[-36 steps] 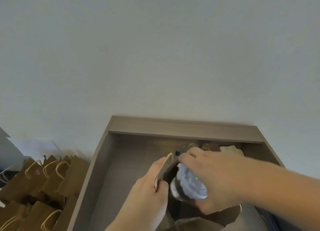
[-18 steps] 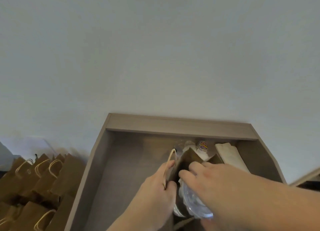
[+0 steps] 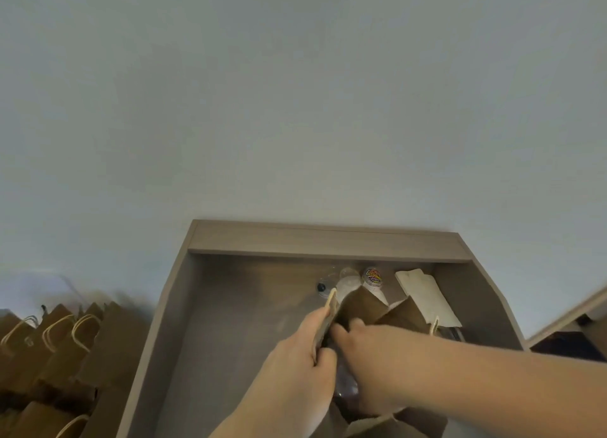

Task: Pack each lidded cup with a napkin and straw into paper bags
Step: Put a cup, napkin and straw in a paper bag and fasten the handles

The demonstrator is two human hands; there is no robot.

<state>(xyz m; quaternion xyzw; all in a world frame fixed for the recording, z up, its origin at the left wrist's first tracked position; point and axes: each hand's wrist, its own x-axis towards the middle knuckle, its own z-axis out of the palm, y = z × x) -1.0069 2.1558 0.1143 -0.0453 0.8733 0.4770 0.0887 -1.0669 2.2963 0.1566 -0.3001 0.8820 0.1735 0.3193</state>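
A brown paper bag (image 3: 364, 308) stands open on the wooden desk (image 3: 230, 322). My left hand (image 3: 295, 355) pinches the bag's left rim beside its twine handle. My right hand (image 3: 371, 368) reaches down inside the bag, wrapped around a clear lidded cup (image 3: 346, 383); only a sliver of the cup shows between my hands. Behind the bag stand more clear lidded cups (image 3: 348, 280). A stack of pale napkins (image 3: 427, 298) lies at the back right. No straw is clearly visible.
A small round tin with a colourful lid (image 3: 373, 276) sits beside the cups. The desk has a raised back ledge (image 3: 325, 243) against the wall. Several brown handled bags (image 3: 65, 345) stand in rows left of the desk. Another desk edge (image 3: 565, 319) shows at the right.
My right hand has lowered the cup from above the bag's mouth down into the bag. My left hand kept its grip on the rim. The camera tilted down slightly.
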